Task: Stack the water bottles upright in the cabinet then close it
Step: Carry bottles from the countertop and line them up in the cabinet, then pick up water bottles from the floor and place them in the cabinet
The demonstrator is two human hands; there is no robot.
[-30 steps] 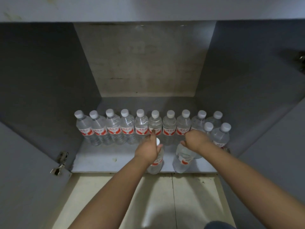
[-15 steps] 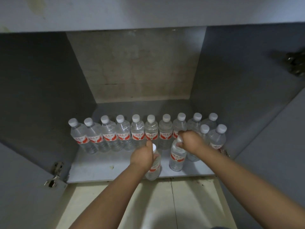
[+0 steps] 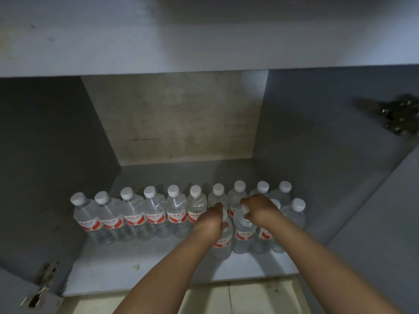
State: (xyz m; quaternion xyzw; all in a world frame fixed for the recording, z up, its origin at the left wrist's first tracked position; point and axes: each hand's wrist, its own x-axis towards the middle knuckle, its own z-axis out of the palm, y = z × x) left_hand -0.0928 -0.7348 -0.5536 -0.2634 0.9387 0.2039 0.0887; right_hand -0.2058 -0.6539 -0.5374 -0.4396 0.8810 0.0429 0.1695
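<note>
A row of several clear water bottles [image 3: 154, 214] with white caps and red labels stands upright across the floor of the open grey cabinet [image 3: 140, 257]. In front of that row, on the right, more bottles form a second row. My left hand [image 3: 209, 224] is closed around the top of one front bottle [image 3: 221, 243]. My right hand [image 3: 258, 208] grips the cap end of the bottle beside it [image 3: 243, 237]. Both held bottles stand upright on the cabinet floor, close together.
Two front-row bottles [image 3: 294, 214] stand at the far right near the cabinet's side wall. The left door hinge [image 3: 44, 277] and right door hinge [image 3: 399, 116] show at the open doors. Pale floor tiles [image 3: 249, 298] lie below the cabinet's front edge.
Both hands have pushed their bottles deeper into the cabinet and to the right, closer to the back row. The right hand's bottle has gone from tilted to upright.
</note>
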